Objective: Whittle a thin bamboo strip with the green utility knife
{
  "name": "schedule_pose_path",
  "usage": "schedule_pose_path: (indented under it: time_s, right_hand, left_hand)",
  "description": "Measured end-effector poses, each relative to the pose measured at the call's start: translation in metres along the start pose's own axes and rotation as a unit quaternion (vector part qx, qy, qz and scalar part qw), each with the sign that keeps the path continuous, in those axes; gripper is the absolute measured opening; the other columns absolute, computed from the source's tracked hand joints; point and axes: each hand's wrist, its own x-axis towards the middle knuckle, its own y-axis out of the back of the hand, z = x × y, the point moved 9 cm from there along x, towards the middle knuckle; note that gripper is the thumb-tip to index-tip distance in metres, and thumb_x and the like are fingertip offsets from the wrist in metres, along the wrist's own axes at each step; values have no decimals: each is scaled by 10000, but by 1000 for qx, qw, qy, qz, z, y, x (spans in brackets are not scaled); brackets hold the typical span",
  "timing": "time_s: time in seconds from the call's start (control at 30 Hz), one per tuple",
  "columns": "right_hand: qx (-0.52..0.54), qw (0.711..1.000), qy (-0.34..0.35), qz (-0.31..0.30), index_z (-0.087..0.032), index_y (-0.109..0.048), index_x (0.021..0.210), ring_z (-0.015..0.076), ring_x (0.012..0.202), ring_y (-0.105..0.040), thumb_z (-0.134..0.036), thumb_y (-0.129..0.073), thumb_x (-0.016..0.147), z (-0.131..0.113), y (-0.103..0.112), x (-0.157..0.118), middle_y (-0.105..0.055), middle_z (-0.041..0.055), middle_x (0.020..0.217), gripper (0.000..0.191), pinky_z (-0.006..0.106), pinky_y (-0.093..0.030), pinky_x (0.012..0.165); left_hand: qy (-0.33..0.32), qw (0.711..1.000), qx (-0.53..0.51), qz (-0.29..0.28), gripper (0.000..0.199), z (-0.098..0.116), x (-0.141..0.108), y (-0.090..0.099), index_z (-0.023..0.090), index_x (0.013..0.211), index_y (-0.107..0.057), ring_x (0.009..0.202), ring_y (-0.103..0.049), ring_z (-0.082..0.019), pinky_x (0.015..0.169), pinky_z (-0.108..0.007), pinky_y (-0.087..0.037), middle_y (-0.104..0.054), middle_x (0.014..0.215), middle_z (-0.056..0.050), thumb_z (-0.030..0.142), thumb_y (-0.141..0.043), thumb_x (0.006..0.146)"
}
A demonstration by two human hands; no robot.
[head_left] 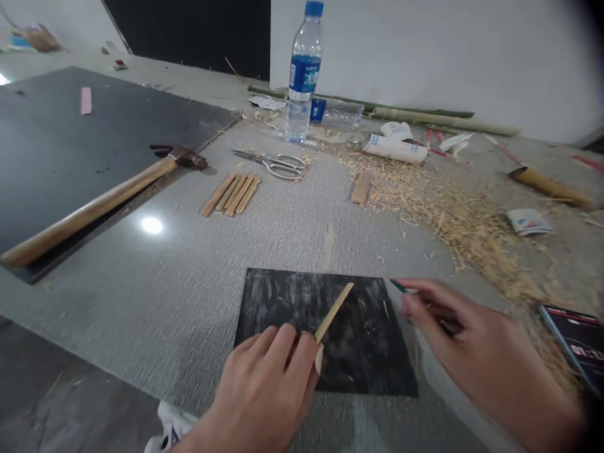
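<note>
A narrow bamboo strip [334, 312] slants up and away over a black mat [274, 292], its near end covered by my left hand [271, 380]. The fingers of that hand are closed round it, and a pale rounded bit shows beside the index finger. Just off the mat's right edge, my right hand [476, 343] pinches a thin tool with a dark green tip [399, 285]. Most of the tool is hidden in the fingers, so its kind is unclear. Its visible tip points left, apart from the strip.
Several bamboo strips [231, 195] lie side by side near metal scissors [276, 165]. A hammer [104, 201] rests at left. Behind stands a water bottle [304, 75]. One flat wooden piece [361, 187], wood shavings [472, 236] and a phone [573, 343] lie at right.
</note>
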Motion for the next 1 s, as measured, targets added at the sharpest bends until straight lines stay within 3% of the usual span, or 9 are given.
schedule_pose_path:
  time_s: [0.07, 0.13, 0.23, 0.43, 0.8, 1.0]
  right_hand:
    - [20, 1000, -11, -5, -272, -664, 1121, 146, 546, -687, -529, -515, 987, -3, 1, -4, -725, 4, 751, 326, 228, -535, 456]
    - [39, 999, -17, -22, -273, -643, 1155, 126, 538, -672, -517, -502, 1006, -12, -3, -13, -716, -11, 751, 319, 208, -534, 467]
    - [45, 997, 6, -56, -288, -662, 1135, 114, 592, -694, -464, -520, 1017, -39, -14, -33, -721, -21, 767, 255, 178, -533, 493]
    - [46, 990, 124, -57, -292, -661, 1138, 137, 939, -724, -300, -536, 1026, -91, -36, -71, -666, 41, 1060, 168, 224, -594, 751]
    - [98, 981, 129, -103, -259, -653, 1048, 126, 854, -749, -191, -547, 1012, -105, -57, -74, -674, 28, 965, 131, 185, -606, 683]
    - [105, 982, 117, -101, -268, -651, 1004, 125, 838, -774, -222, -520, 1030, -106, -60, -73, -703, 28, 960, 140, 133, -578, 571]
  left_hand:
    - [-3, 999, -8, 34, 83, 0, -4, 8, 161, 1009, -655, 559, -625, -173, 446, -303, -516, -653, 742, -6, 118, -613, 952]
    - [-4, 998, -8, 55, 186, 1, -10, 14, 128, 1145, -665, 620, -671, -168, 493, -291, -543, -699, 815, -26, 122, -633, 962]
    - [6, 999, 1, 47, 164, 3, -19, 14, 116, 1127, -679, 652, -686, -188, 522, -318, -562, -707, 829, -40, 132, -608, 980]
    - [44, 998, 5, 34, 175, -1, -30, 12, 150, 1095, -691, 614, -648, -191, 482, -340, -543, -695, 836, -18, 123, -562, 980]
    - [42, 999, -10, 25, 251, -3, -29, 12, 106, 1148, -691, 617, -656, -184, 485, -321, -557, -708, 860, -32, 81, -515, 970]
    - [29, 996, -78, 42, 241, -5, -27, 11, 86, 1094, -703, 610, -678, -163, 516, -285, -595, -726, 847, -50, 56, -495, 976]
